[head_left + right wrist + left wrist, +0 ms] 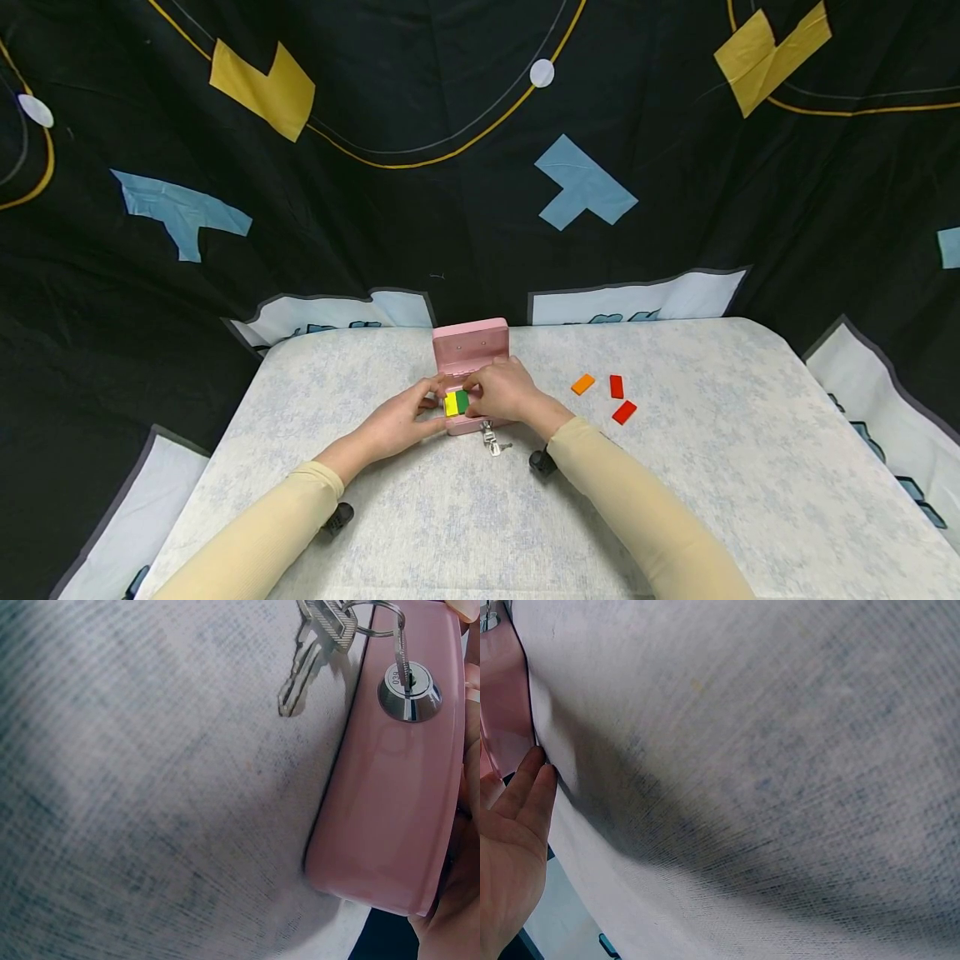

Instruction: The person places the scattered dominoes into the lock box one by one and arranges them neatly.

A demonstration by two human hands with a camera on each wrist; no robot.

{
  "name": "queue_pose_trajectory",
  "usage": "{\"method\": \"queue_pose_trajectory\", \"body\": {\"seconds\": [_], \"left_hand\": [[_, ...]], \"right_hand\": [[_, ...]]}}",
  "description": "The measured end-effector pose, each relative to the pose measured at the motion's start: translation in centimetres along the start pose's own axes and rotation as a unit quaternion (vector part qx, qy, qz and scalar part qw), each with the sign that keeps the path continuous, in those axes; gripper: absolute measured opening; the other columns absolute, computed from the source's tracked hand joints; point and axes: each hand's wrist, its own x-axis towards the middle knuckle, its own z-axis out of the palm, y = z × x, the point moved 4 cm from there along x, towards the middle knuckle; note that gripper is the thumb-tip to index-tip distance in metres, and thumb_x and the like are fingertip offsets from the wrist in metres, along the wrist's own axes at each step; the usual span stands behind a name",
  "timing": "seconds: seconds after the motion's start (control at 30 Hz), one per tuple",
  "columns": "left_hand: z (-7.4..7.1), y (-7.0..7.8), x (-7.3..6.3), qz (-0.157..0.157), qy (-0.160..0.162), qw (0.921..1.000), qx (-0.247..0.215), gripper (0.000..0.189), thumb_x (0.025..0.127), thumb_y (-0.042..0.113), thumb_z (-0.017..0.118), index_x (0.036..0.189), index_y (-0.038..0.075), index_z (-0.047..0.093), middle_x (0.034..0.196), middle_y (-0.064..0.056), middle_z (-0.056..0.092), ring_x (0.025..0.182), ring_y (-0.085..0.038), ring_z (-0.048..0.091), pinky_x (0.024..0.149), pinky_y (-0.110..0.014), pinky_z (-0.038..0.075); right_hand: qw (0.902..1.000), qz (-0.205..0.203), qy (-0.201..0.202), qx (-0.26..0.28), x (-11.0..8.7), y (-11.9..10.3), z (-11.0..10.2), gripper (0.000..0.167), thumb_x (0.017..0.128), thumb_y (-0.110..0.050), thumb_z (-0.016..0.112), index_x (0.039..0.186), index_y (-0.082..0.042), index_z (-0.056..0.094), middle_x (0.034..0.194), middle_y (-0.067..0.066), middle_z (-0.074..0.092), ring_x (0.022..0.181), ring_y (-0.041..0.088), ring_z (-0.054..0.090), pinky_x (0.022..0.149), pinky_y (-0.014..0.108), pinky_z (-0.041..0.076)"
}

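A pink metal box point(459, 429) stands on the cloth with its lid point(471, 342) raised. A yellow block point(451, 404) and a green block point(462, 402) lie side by side inside it. My left hand point(403, 421) rests against the box's left side, thumb by the front corner, with extended fingers point(526, 791) at the box in the left wrist view. My right hand point(506, 390) reaches in over the right part, thumb and index finger pinching the green block at its ends; the palm covers the right part of the interior. A lock point(409, 690) on the front holds a key.
A second key point(307, 664) hangs from the ring onto the cloth. To the right of the box lie an orange block point(582, 383) and two red blocks, one red block point(617, 387) farther back and another red block point(624, 412) nearer. A dark patterned curtain point(480, 233) hangs behind the table point(420, 533).
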Motion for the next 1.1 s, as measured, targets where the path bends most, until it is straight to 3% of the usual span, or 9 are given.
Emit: {"method": "queue_pose_trajectory", "body": {"seconds": [1.1], "left_hand": [[0.04,0.07,0.12,-0.004,0.0,1.0,-0.004,0.041,0.094,0.039,0.075,0.12,0.017,0.053,0.164,-0.003,0.036,0.127,-0.024,0.06,0.105,-0.048,0.047]], "right_hand": [[1.0,-0.004,0.003,-0.004,-0.18,-0.13,-0.14,0.042,0.082,-0.042,0.085,0.118,-0.023,0.078,0.084,-0.017,0.068,0.082,0.014,0.051,0.089,0.038,0.038]]}}
